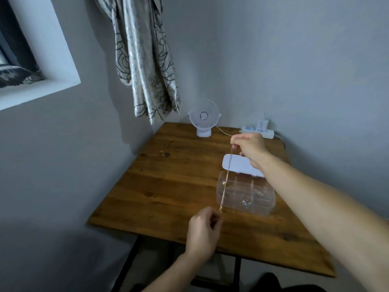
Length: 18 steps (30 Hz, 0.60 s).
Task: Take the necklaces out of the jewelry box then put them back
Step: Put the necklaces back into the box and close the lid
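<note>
- R hand (249,147): fingers pinched on top end of thin gold necklace (226,182), raised above box lid.
- L hand (203,232): fingertips pinched on its lower end, near table (168,186) front edge.
- I see chain taut btwn both, crossing left side of clear jewelry box (246,193), lid open.
- Fan (203,118) & power strip (257,130) at back.

Both arms reach forward. The right hand (249,147) is raised farther out, fingertips pinched together; the left hand (203,232) sits lower and nearer, loosely fisted, its grip also pinched.
</note>
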### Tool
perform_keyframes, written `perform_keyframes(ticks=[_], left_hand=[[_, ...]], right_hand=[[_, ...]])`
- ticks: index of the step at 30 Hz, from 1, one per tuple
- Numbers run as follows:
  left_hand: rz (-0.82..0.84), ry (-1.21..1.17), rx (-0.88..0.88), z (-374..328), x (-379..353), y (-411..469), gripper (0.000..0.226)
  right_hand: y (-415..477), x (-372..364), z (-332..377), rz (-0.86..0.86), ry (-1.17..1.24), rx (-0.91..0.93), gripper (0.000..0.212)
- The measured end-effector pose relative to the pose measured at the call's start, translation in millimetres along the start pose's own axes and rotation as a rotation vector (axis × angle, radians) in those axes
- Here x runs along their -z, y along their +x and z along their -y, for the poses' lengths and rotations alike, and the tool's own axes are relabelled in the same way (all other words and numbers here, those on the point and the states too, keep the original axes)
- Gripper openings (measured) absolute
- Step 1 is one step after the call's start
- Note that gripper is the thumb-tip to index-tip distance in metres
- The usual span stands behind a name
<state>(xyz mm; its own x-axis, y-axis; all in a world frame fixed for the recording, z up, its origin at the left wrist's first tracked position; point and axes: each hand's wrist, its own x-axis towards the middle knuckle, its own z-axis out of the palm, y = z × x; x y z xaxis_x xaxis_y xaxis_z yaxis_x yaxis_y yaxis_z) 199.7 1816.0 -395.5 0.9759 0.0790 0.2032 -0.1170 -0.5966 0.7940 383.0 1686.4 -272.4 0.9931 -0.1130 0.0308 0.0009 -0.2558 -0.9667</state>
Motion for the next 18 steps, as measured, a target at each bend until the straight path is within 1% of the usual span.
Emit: perform_keyframes(ticks=[3,5,7,10,14,18], left_hand=[[0.083,-0.045,-0.073,-30.0,-30.0,-9.2,0.007],[0.143,-0.05,-0.111,-47.6,-54.0,-14.3,0.003],[0.194,-0.036,-0.144,-64.1,-77.6,-18.1,0.008],[0.279,0.005,-0.187,-83.1,-107.8,-20.3,0.014],[0.361,0.095,-0.266,-91.5,-135.3,-17.1,0.017],[0.428,0.204,-0.319,-86.3,-146.9,-4.6,0.019]], right_hand=[[-8.7,53.0,5.5,-0.09,0.029,-0.007,0.006],[-13.7,88.8,1.2,-0.149,0.032,-0.01,0.01],[-18.3,121.0,-8.4,-0.188,0.014,-0.019,0.015],[-22.8,159.2,-28.6,-0.232,-0.014,-0.054,0.017],[-12.8,191.1,-62.4,-0.244,-0.034,-0.119,0.018],[8.4,197.5,-92.0,-0.224,-0.06,-0.166,0.015]])
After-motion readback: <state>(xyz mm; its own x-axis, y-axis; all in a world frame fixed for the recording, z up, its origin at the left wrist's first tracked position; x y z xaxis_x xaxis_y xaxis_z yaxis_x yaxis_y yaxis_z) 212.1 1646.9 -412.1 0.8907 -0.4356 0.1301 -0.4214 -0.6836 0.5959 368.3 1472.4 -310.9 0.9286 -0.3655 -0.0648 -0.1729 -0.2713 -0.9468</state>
